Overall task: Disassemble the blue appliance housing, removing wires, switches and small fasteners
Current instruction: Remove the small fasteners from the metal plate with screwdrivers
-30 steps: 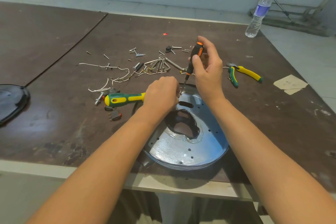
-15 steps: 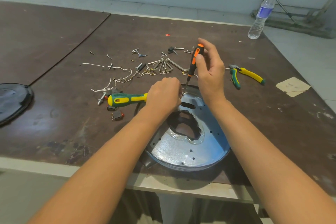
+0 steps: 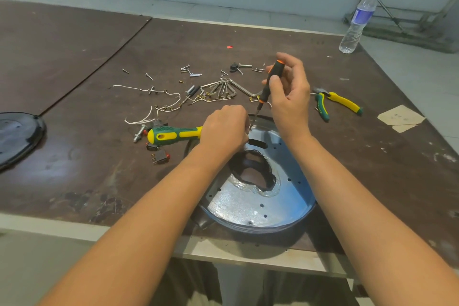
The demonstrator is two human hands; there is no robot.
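Soft, fairly bright daylight with a cool bluish cast fills the frame evenly. A faint, diffuse shadow lies on the table (image 3: 99, 169) just below the blue housing (image 3: 248, 208), whose metal shows pale glare. Wide-angle distortion bends the frame edges, and the corners look softer.

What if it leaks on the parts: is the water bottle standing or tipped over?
Upright: the water bottle stands on its base, white cap uppermost.
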